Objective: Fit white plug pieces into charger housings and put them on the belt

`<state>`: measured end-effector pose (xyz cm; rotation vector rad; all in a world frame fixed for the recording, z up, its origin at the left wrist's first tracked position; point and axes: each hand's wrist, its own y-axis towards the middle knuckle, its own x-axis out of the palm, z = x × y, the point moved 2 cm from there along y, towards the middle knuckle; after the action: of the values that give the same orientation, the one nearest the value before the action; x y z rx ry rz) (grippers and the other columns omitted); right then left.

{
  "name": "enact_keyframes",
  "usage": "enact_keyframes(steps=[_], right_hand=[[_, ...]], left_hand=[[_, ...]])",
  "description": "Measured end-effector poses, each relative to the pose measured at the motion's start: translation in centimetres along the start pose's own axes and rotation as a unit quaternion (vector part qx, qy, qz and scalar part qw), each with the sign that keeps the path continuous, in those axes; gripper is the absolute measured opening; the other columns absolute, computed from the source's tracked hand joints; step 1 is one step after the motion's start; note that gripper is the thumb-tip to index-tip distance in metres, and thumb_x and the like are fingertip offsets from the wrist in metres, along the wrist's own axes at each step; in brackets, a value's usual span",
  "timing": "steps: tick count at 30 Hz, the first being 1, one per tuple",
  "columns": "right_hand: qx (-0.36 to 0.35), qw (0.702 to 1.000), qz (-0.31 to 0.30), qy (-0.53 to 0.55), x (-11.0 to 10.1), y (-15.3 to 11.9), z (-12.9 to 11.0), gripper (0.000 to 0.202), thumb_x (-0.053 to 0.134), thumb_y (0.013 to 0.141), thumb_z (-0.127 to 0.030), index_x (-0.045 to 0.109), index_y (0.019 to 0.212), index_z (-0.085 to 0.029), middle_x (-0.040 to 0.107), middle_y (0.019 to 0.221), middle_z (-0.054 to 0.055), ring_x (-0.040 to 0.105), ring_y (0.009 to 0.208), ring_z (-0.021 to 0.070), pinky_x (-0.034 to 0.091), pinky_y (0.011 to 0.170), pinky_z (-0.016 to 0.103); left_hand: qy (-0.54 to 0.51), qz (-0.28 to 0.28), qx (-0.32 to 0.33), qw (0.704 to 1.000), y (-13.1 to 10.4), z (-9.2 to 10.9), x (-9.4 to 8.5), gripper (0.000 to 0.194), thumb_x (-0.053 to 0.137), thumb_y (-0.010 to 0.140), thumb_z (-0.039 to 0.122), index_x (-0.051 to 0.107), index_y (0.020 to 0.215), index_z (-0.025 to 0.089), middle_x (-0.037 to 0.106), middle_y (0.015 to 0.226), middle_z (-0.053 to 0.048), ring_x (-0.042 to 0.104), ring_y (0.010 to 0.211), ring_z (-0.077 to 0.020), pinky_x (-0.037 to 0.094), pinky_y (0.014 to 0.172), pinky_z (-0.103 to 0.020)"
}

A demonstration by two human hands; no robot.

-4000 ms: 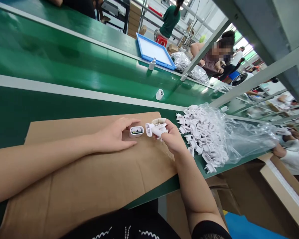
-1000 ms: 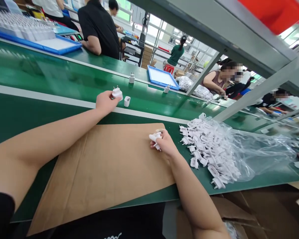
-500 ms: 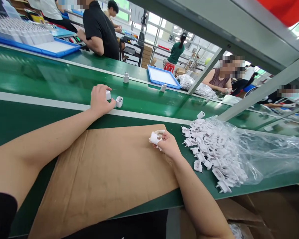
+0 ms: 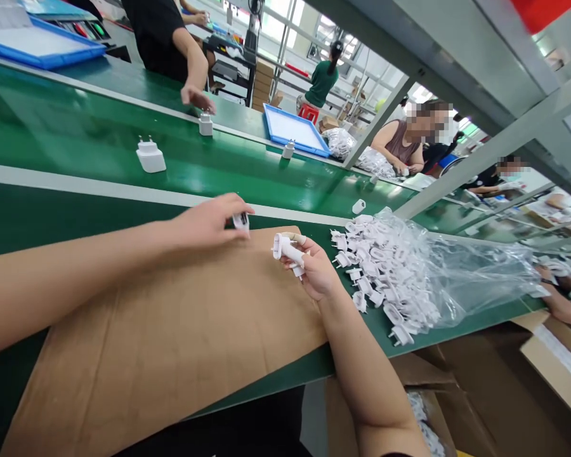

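My left hand [image 4: 212, 221] is over the far edge of the cardboard sheet [image 4: 185, 330]. Its thumb and fingertips pinch a small white charger housing [image 4: 241, 223] with a dark opening. To the right, my right hand [image 4: 318, 270] grips several white plug covers [image 4: 288, 249], one with its oval open end turned toward the left hand. A narrow gap separates the two hands' parts. Beside my right hand lies a heap of similar white plug covers [image 4: 385, 273], spilling from a clear plastic bag [image 4: 480, 270].
Beyond a white strip runs a green belt [image 4: 95, 139], bearing a charger [image 4: 151, 157] with two pins and another charger [image 4: 205, 125] by a co-worker's hand [image 4: 197, 98]. A blue-rimmed tray [image 4: 297, 131] lies behind. A slanting metal post [image 4: 485, 149] crosses at right.
My left hand has come from the belt toward my right hand, carrying a charger housing. A charger now shows on the belt at left. A co-worker's hand has reached to another charger.
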<state>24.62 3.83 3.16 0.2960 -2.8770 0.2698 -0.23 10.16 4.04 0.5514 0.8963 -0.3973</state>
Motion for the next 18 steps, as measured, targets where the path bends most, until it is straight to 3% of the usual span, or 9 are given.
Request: enact_keyframes(steps=[3,6,8,10,13,18], right_hand=[[-0.04,0.997,0.019,-0.061,0.1,-0.4,-0.1,0.041,0.085,0.063,-0.032,0.077,0.101,-0.023,0.072,0.087,0.002,0.06,0.067,0.0112,0.049,0.06,0.025],[-0.096,0.977,0.058,-0.179,0.1,-1.0,-0.4,0.034,0.081,0.071,-0.034,0.076,0.102,-0.023,0.072,0.095,0.004,0.061,0.073,0.0142,0.05,0.063,0.028],[-0.159,0.944,0.069,-0.281,0.3,-1.4,-0.7,0.025,0.075,0.078,-0.033,0.076,0.102,-0.024,0.07,0.099,0.004,0.064,0.08,0.0162,0.052,0.065,0.028],[-0.227,0.896,0.056,-0.378,0.6,-1.8,-0.9,0.022,0.068,0.085,-0.027,0.075,0.106,-0.026,0.068,0.101,0.004,0.064,0.083,0.0161,0.054,0.067,0.029],[-0.297,0.831,0.024,-0.469,1.3,-2.2,-0.5,0.028,0.057,0.093,-0.019,0.071,0.116,-0.026,0.066,0.105,0.006,0.065,0.087,0.0162,0.056,0.074,0.03],[-0.358,0.748,0.003,-0.559,2.5,-2.5,0.4,0.035,0.055,0.095,-0.014,0.064,0.127,-0.025,0.063,0.104,0.007,0.064,0.094,0.0198,0.055,0.079,0.034]], left_hand=[[-0.082,-0.053,0.034,0.995,-2.0,4.2,2.5,0.056,0.065,0.087,0.041,0.059,0.138,0.021,0.066,0.13,-0.011,0.062,0.119,-0.0277,0.05,0.103,-0.039],[-0.168,-0.082,0.015,0.982,-3.4,5.2,4.4,0.061,0.061,0.088,0.031,0.052,0.147,0.026,0.064,0.139,-0.01,0.062,0.124,-0.0265,0.051,0.103,-0.039],[-0.224,-0.065,-0.003,0.973,-4.0,4.9,5.2,0.069,0.063,0.085,0.03,0.045,0.152,0.027,0.062,0.142,-0.01,0.062,0.125,-0.0264,0.052,0.102,-0.039],[-0.255,-0.026,-0.032,0.966,-4.2,4.3,5.7,0.072,0.07,0.08,0.036,0.048,0.148,0.026,0.062,0.141,-0.012,0.062,0.124,-0.028,0.054,0.099,-0.04],[-0.274,0.001,-0.079,0.959,-4.2,3.9,6.3,0.049,0.073,0.079,0.046,0.065,0.122,0.023,0.069,0.122,-0.01,0.066,0.11,-0.0275,0.055,0.091,-0.04],[-0.294,0.003,-0.093,0.951,-3.8,4.1,6.4,0.034,0.07,0.083,0.051,0.068,0.098,0.021,0.07,0.097,-0.006,0.065,0.087,-0.0237,0.052,0.075,-0.036]])
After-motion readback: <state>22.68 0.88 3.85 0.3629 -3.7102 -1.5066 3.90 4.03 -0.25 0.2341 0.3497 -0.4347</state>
